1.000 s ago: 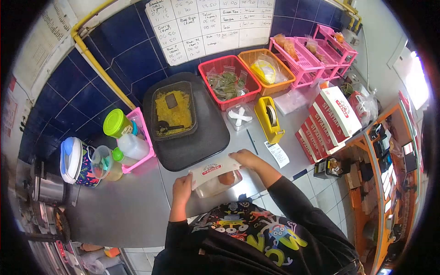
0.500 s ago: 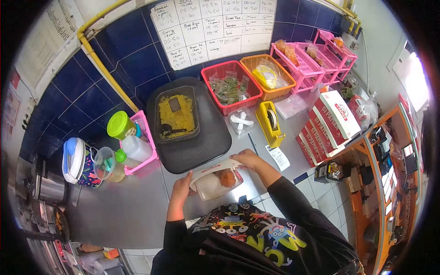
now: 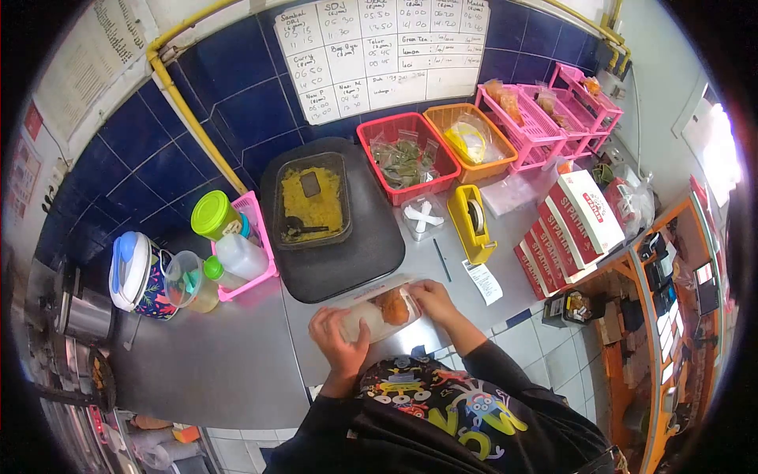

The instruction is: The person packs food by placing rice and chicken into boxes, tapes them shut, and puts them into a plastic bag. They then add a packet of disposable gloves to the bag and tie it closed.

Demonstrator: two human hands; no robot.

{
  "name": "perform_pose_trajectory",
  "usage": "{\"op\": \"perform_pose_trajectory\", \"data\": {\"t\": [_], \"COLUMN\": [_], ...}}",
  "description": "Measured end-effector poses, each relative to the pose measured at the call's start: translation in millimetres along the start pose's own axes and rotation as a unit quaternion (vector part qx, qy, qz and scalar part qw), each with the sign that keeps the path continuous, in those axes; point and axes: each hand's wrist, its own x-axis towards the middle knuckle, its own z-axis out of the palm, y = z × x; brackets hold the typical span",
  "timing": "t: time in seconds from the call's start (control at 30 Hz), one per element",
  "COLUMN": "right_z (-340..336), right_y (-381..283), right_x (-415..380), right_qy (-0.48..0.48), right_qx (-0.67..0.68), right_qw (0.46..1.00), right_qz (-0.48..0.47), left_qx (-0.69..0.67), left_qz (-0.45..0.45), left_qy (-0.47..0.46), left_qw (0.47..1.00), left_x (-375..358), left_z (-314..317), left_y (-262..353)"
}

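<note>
A white food box (image 3: 369,322) lies low on the steel counter, with its lid raised at the back. Inside it are a pale white portion on the left and a browned piece of food (image 3: 394,306) on the right. My left hand (image 3: 341,341) is at the box's left side, fingers spread and thumb apart over its near-left part. My right hand (image 3: 434,302) pinches the box's right edge beside the browned piece; its fingertips are partly hidden.
Behind the box, a black board (image 3: 337,267) bears a tray of yellow food (image 3: 314,197). Red basket (image 3: 408,195), orange basket (image 3: 505,163), yellow tape dispenser (image 3: 472,251) and receipt (image 3: 482,283) stand right of it. Stacked red-white boxes (image 3: 568,229) are farther right; a pink basket (image 3: 268,261) with bottles is left.
The box lid has tilted back, uncovering more of the food. My left hand has let go of the lid's left end and spread over the box; my right hand has moved down along the right side.
</note>
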Motion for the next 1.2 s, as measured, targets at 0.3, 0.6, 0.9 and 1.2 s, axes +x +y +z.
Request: {"op": "perform_pose_trajectory", "data": {"t": [0.3, 0.6, 0.9, 1.2], "right_z": [7.6, 4.2, 29.0, -14.0], "right_y": [1.8, 12.9, -6.7, -50.8], "right_x": [18.0, 28.7, 14.3, -28.6], "right_qy": [0.118, 0.056, 0.139, 0.057], "right_qx": [-0.277, -0.051, -0.388, -0.469], "right_qw": [0.936, 0.997, 0.893, 0.875], "right_qz": [-0.183, -0.008, -0.179, -0.104], "left_qx": [0.033, -0.033, -0.029, 0.049], "left_qz": [-0.132, -0.183, -0.19, -0.113], "left_qy": [-0.043, -0.122, -0.112, -0.027], "left_qw": [0.99, 0.975, 0.975, 0.992], "left_x": [-14.3, -45.6, -43.9, -27.9], "left_z": [10.6, 24.6, 23.9, -4.6], "left_y": [-22.7, -40.7, -34.6, -64.6]}}
